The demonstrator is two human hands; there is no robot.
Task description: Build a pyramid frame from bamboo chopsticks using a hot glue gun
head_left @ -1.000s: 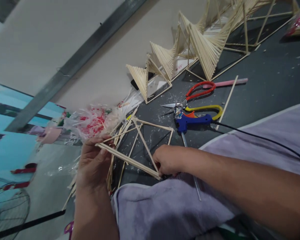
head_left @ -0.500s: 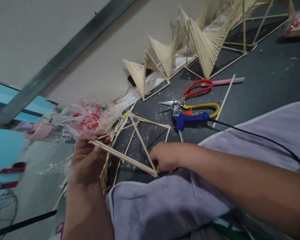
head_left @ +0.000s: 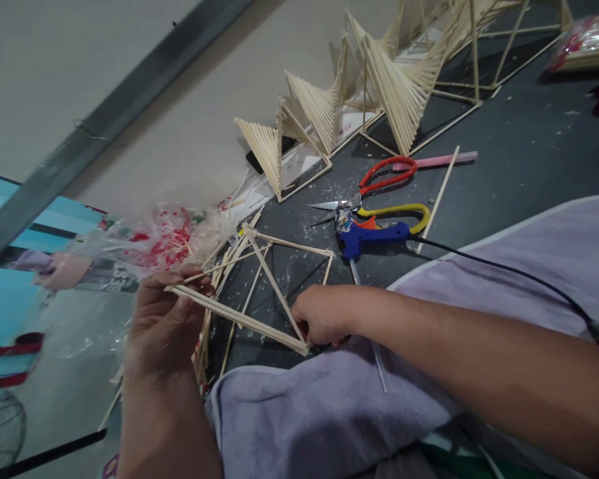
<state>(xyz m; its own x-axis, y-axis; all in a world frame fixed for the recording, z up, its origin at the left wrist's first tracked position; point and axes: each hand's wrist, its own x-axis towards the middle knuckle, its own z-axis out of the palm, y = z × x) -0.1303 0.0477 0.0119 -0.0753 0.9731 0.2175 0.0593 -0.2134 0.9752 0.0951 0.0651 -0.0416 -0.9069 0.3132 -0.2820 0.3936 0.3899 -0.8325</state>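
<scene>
A frame of thin wooden sticks point(head_left: 271, 278) stands tilted on the dark table in front of me. My left hand point(head_left: 164, 313) pinches its left corner, where a row of sticks laid side by side point(head_left: 239, 320) meets another stick. At the lower right corner my right hand point(head_left: 322, 313) has its fingers curled around the frame; their tips are hidden. Just beyond the right hand lies a blue glue gun point(head_left: 372, 238) with a clear glue stick point(head_left: 355, 271) in it. Scissors point(head_left: 387, 174) with one red and one yellow handle lie against the gun.
Finished stick structures with fanned sides point(head_left: 397, 86) line the wall. A loose stick point(head_left: 442, 193) and a pink rod point(head_left: 459, 158) lie right of the scissors. Plastic bags point(head_left: 167, 236) and a stick pile point(head_left: 229, 269) sit at left. A black cord point(head_left: 509, 267) crosses the lilac cloth point(head_left: 289, 419).
The whole view has shifted slightly, so things appear a little further left. Both hands keep their hold on the stick frame, and nothing has been let go.
</scene>
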